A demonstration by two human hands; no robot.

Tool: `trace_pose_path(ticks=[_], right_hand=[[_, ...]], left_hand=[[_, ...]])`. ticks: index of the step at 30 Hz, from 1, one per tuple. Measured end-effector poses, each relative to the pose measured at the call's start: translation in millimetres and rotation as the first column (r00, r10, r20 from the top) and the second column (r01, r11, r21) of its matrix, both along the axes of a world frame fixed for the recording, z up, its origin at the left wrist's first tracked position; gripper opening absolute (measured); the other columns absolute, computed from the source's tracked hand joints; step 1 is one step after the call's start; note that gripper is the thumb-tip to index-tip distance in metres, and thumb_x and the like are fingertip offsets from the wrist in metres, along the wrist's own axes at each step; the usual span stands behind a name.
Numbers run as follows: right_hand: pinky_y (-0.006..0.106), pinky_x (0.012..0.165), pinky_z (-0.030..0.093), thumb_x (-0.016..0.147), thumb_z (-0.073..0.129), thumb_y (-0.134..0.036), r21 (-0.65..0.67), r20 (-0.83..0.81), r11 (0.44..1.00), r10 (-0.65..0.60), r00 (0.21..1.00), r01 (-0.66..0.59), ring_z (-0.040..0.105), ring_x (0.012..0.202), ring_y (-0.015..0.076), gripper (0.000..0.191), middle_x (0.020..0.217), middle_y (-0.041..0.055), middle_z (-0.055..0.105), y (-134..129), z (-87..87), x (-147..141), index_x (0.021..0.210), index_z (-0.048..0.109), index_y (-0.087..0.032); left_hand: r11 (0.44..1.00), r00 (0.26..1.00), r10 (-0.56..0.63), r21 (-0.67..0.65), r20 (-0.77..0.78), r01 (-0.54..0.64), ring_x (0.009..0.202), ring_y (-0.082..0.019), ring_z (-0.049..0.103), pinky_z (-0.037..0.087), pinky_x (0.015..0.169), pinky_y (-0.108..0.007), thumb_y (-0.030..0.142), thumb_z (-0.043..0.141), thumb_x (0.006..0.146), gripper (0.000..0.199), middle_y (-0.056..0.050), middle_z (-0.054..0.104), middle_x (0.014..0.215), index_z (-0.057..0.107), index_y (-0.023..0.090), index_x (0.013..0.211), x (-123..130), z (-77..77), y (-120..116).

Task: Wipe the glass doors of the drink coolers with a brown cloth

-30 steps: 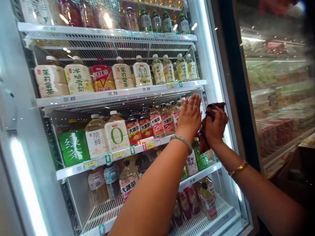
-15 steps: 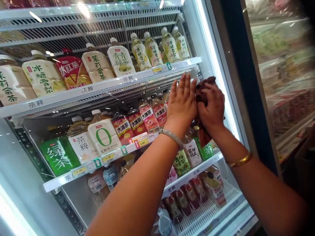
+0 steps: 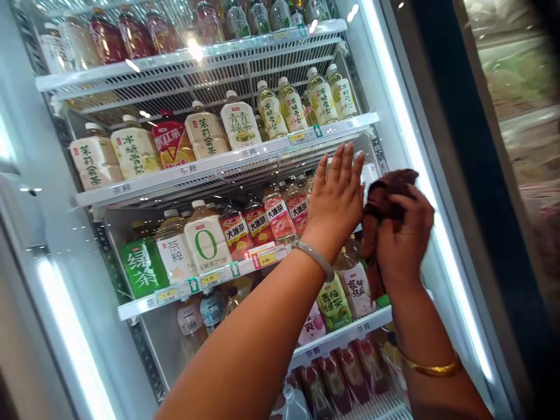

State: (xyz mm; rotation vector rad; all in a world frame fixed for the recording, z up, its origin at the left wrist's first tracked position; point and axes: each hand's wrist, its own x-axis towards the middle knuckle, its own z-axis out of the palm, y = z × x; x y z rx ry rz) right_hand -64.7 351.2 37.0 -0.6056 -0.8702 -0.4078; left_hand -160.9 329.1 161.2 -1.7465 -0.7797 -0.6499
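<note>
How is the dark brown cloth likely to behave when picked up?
The dark brown cloth is probably floppy: it bunches in the right hand, lower end hanging. Its crumpled folds suggest light fabric, unlikely to roll.

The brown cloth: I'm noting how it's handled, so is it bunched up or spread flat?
Bunched up: the brown cloth is gathered in folds at the right hand, with a loose end hanging below.
</note>
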Motion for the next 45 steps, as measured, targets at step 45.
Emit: trace_pose_path(ticks=[45], right_hand=[[0.058,0.130,0.031,0.095,0.049,-0.031,-0.133,0.138,0.990,0.061,0.989,-0.043,0.053,0.147,0.0271,0.048,0.152,0.0053,0.062,-15,-31.8,-35,0.140,0.064,-0.035]], left_hand=[[0.957,0.959,0.272,0.130,-0.076,-0.261,0.164,-0.026,0.024,0.023,0.136,-0.044,0.025,0.020,0.108,0.061,-0.006,0.034,0.175,0.036,0.009,0.165,-39,-76.4,-41]])
